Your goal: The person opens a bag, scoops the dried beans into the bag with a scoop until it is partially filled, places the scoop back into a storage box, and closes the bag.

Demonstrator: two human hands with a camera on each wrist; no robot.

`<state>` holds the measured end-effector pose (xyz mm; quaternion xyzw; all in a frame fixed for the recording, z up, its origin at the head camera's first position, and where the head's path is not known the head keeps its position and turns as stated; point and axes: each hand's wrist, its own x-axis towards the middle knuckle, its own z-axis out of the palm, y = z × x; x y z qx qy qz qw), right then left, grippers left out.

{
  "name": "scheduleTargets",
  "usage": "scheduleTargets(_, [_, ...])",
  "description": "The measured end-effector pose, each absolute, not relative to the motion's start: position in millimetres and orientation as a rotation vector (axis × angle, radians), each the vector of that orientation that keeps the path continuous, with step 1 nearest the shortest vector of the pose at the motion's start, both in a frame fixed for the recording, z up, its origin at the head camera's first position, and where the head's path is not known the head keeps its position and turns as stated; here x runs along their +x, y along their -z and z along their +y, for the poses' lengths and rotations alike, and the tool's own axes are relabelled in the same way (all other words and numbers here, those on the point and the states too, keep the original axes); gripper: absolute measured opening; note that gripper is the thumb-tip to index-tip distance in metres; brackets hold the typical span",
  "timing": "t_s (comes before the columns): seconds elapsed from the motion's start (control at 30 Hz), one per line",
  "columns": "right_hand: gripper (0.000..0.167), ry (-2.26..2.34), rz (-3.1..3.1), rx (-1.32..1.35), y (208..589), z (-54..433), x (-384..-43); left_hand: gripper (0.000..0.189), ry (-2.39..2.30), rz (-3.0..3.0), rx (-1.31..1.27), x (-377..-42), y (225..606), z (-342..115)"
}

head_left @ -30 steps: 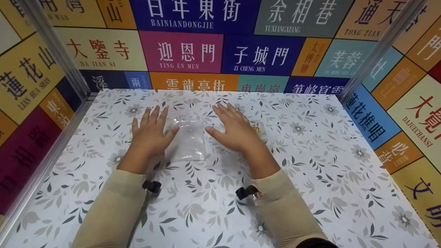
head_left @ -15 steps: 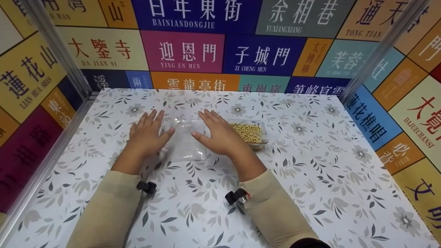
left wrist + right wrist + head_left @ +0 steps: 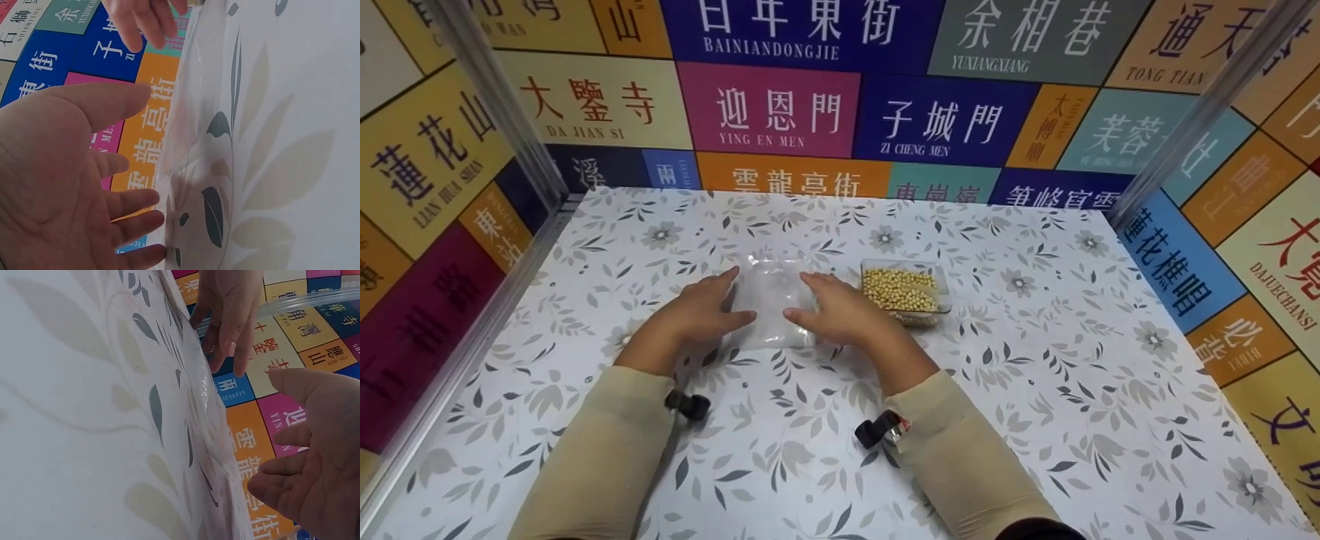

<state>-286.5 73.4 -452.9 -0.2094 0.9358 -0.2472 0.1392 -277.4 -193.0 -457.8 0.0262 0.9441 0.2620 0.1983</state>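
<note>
Bright sign panels (image 3: 840, 105) fill the whole upper part of the frame, purple, pink, orange and teal blocks with big characters, and clear upright posts (image 3: 493, 90) run down both back corners. Below them spreads the table (image 3: 810, 420), white, printed with grey leaves and pale flowers, reaching right to the bottom edge.

And here come the arms from the lower left and lower right, each in a beige sleeve (image 3: 592, 450), each with a small black device (image 3: 688, 405) at the cuff. Just left of centre lies the clear plastic bag (image 3: 769, 300), flat on the cloth, bright glints along its upper and lower edges.

Look at the hands, one on each side of it! Left hand (image 3: 697, 307) at the bag's left edge, right hand (image 3: 840, 311) at its right edge, well apart from one another, palms turned inward, fingers extended and loose, thumbs reaching out over the bag. Neither is gripping anything; whether any fingertip touches the film, I cannot tell.

Over to the right of centre, just beside the right hand, sits a clear rectangular container (image 3: 915, 318), upright on the table, and it's packed with small round yellow beans (image 3: 900, 289) that take up most of its inside.
</note>
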Motion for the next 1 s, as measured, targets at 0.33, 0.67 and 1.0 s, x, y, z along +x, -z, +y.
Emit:
scheduleTargets(0.33, [0.08, 0.704, 2.63, -0.589, 461, 71, -287, 0.106, -0.788, 2.565, 0.054, -281, 459, -191])
scheduleTargets(0.67, [0.082, 0.654, 2.668, -0.625, 466, 71, -286, 0.112, -0.751, 2.569, 0.045, -281, 457, -190])
scheduleTargets(1.0, [0.081, 0.866, 2.664, -0.496, 469, 70, -291, 0.11, -0.812, 2.594, 0.066, -281, 459, -191])
